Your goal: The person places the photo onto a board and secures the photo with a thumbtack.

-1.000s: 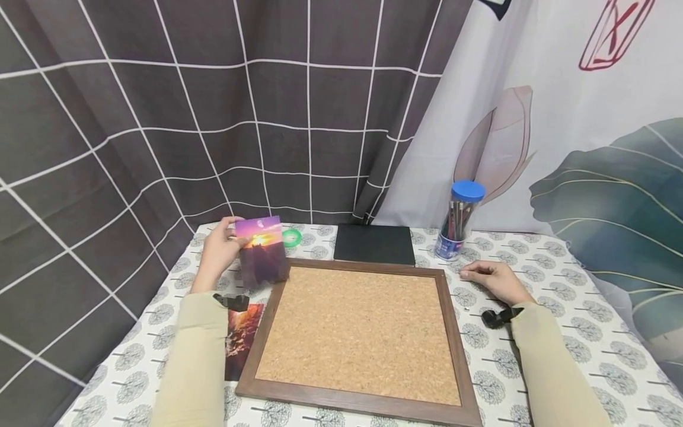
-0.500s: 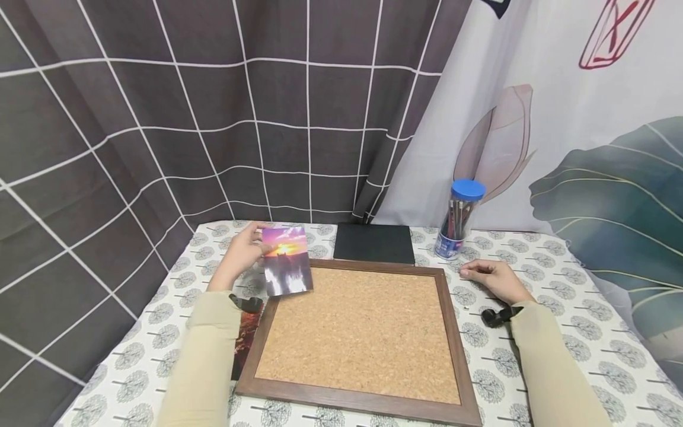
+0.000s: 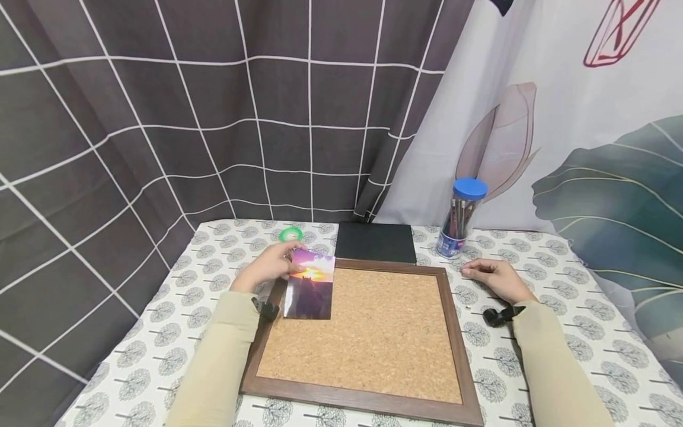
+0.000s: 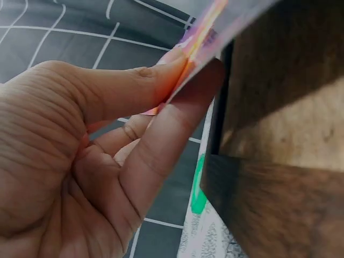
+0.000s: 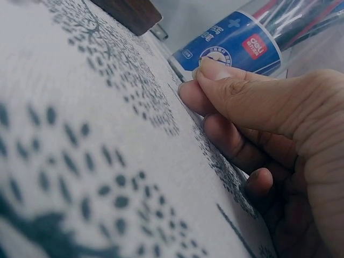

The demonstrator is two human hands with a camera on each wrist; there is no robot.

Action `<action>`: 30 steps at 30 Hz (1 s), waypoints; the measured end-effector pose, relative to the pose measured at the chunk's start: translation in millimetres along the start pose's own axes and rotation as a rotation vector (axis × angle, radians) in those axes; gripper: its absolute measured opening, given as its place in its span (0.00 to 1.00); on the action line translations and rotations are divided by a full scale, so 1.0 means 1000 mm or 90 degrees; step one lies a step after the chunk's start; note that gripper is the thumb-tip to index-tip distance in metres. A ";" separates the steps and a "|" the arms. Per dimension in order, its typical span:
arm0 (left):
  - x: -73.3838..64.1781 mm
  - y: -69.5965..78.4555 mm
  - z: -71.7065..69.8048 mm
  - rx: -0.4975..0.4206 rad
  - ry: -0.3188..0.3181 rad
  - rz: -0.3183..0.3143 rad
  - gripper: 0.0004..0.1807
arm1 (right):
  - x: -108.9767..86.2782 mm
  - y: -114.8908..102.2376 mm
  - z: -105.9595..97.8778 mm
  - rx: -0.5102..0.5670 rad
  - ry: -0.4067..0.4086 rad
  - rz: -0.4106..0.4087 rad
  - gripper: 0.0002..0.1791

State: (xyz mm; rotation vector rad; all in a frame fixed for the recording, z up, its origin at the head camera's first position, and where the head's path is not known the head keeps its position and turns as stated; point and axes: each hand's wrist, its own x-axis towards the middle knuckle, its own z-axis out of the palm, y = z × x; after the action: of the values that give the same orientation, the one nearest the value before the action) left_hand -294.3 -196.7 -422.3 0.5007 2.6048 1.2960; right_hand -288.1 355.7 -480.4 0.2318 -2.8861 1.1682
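Observation:
My left hand (image 3: 272, 264) pinches the upper left corner of a glossy sunset photo (image 3: 310, 290) between thumb and fingers. In the head view the photo covers the upper left part of a cork board (image 3: 373, 338) with a brown wooden frame; whether it touches the cork I cannot tell. The left wrist view shows the photo (image 4: 204, 51) edge-on, tilted, with the thumb on its printed face and a finger behind. Right of the board, my right hand (image 3: 498, 280) rests on the tablecloth, fingers loosely curled. Nothing shows between its thumb and index finger in the right wrist view.
A green ring (image 3: 290, 235), perhaps a tape roll, lies behind my left hand. A flat black rectangular item (image 3: 375, 243) lies behind the board. A clear jar of pencils with a blue lid (image 3: 462, 217) stands beyond my right hand. Curtains hang behind the table.
My left hand has carried the sunset photo rightward and toward me, from beside the board to over its upper left. My sleeve now hides the red photo at the left. My right hand stays put.

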 end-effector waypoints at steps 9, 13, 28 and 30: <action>0.001 0.000 0.005 0.060 -0.033 -0.008 0.27 | 0.001 -0.002 -0.001 0.003 0.001 -0.003 0.23; 0.003 -0.002 0.007 0.094 -0.036 0.001 0.25 | 0.002 -0.001 -0.001 -0.001 0.001 -0.006 0.23; 0.002 0.005 0.012 0.150 -0.047 -0.009 0.22 | 0.007 -0.038 -0.003 0.059 -0.015 -0.061 0.21; 0.001 0.006 0.014 0.161 -0.048 -0.009 0.21 | 0.009 -0.057 0.002 0.064 -0.027 -0.104 0.17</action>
State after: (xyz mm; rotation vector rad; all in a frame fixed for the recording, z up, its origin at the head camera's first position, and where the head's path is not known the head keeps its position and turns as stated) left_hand -289.5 -182.9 -426.2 0.5572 2.7165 0.9276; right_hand -288.6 312.5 -442.2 0.4912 -2.7834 1.2937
